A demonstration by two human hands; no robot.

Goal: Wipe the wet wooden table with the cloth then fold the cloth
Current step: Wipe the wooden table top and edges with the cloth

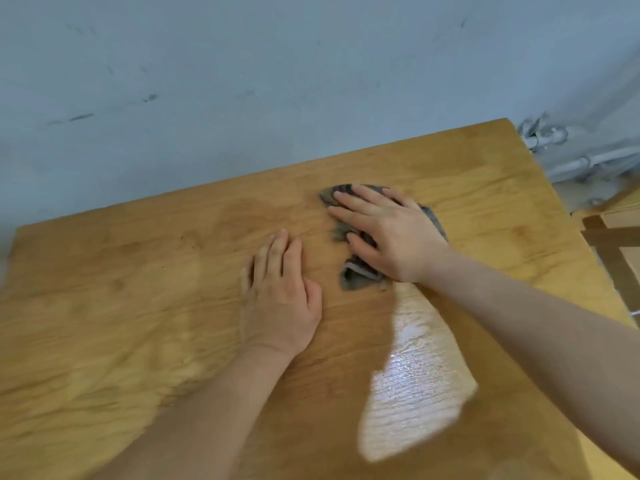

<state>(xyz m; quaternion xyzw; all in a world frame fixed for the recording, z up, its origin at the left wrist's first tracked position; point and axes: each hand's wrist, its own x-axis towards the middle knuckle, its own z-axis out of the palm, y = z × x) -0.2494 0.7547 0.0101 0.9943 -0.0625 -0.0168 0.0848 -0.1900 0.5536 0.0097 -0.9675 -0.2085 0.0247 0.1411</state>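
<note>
The wooden table (138, 289) fills most of the view, its top streaked with darker damp patches. A crumpled grey cloth (353, 282) lies right of the middle. My right hand (388, 233) presses flat on the cloth with straight, spread fingers and covers most of it. My left hand (280, 296) rests flat on the bare wood just left of the cloth, apart from it. A bright shiny wet patch (415, 386) glistens near the front, under my right forearm.
A pale blue-grey wall (242, 81) runs along the table's far edge. White pipes (581, 157) sit low against the wall beyond the table's far right corner. A brown cardboard box with tape (613, 244) stands to the right of the table.
</note>
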